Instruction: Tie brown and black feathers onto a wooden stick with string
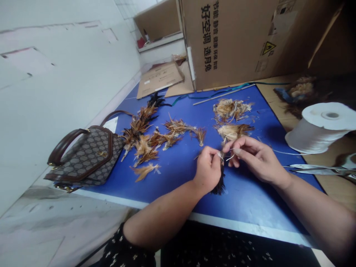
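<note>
My left hand [209, 167] is closed in a pinch on a bundle of dark feathers [219, 185], whose black tips hang down below the fingers. Thin white string [229, 157] loops out beside the pinch. Close on the right, the thumb and fingertips of my right hand [251, 155] are pinched on that string. Just beyond the hands lie a pale tan feather bunch [232, 130] and a looser heap of cream and brown feathers [232, 109]. My fingers partly hide the bundle's bound end.
Several brown feather bunches [144, 146] lie left on the blue mat [178, 178], beside a patterned handbag [86, 157]. Scissors [317, 169] and a white string spool [319, 126] stand right. A large cardboard box [236, 44] walls the back; flat cardboard [158, 79] lies at its left.
</note>
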The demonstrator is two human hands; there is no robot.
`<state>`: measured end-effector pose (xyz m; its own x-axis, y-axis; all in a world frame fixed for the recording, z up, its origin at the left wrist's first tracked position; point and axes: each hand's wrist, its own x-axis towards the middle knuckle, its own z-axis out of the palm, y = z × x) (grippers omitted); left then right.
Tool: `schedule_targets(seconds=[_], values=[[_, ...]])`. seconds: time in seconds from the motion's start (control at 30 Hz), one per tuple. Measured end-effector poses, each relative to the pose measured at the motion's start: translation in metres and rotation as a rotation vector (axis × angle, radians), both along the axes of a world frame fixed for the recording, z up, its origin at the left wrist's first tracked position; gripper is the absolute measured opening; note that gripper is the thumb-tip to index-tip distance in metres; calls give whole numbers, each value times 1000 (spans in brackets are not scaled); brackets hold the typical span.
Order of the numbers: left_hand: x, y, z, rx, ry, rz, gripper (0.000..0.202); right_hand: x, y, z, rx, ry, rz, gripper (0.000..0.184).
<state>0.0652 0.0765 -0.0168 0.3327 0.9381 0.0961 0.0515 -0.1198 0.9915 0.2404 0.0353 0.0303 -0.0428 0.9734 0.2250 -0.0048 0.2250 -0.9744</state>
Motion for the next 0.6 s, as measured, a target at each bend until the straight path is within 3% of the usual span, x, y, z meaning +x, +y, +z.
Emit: schedule_targets(seconds=[0.13,0.23,0.37,0.6], values=[[3,-8,3,12,-18,-151,15,-2,2,-6,-137,272,78,18],[0,-7,11,57,-39,-86,15,0,5,-10,-169,349,63,16],[-4,-1,21,-70,-247,-57,20,-1,6,-11,-197,377,120,15],[-8,-4,32,-320,-457,-408,29,-6,-1,-4,-240,350,134,19]])
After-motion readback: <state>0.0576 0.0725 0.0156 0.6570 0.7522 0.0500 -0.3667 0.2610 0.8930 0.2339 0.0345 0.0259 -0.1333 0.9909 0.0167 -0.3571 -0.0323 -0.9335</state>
